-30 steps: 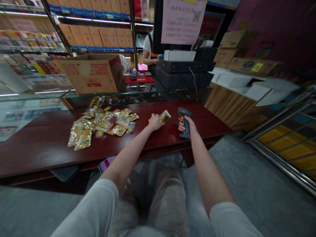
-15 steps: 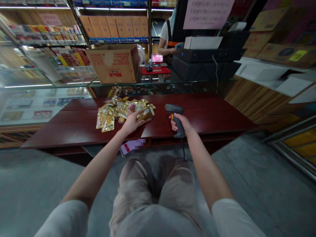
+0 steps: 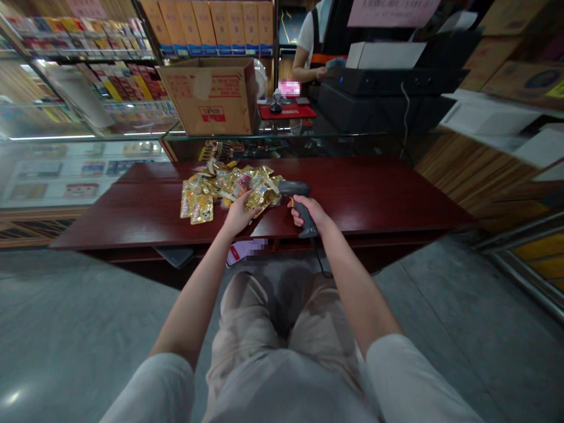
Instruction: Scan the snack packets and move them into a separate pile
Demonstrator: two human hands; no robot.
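Note:
My left hand (image 3: pixel 238 212) is closed on a gold snack packet (image 3: pixel 259 197) at the right edge of a pile of several gold packets (image 3: pixel 207 192) on a dark red wooden table (image 3: pixel 379 200). My right hand (image 3: pixel 312 212) grips the handle of a grey barcode scanner (image 3: pixel 296 194), whose head points left, close to the held packet. The scanner's cable (image 3: pixel 319 258) drops below the table's front edge.
A cardboard box (image 3: pixel 211 97) stands on a glass counter (image 3: pixel 88 153) behind the table. A person (image 3: pixel 311 50) stands beyond, by a black printer (image 3: pixel 388 88). A phone (image 3: pixel 244 251) lies on the shelf under the table's edge. Shelves of goods fill the left.
My left hand carried the packet from beside the scanner back to the pile's right edge. My right hand and the scanner moved left toward it. The view shifted right.

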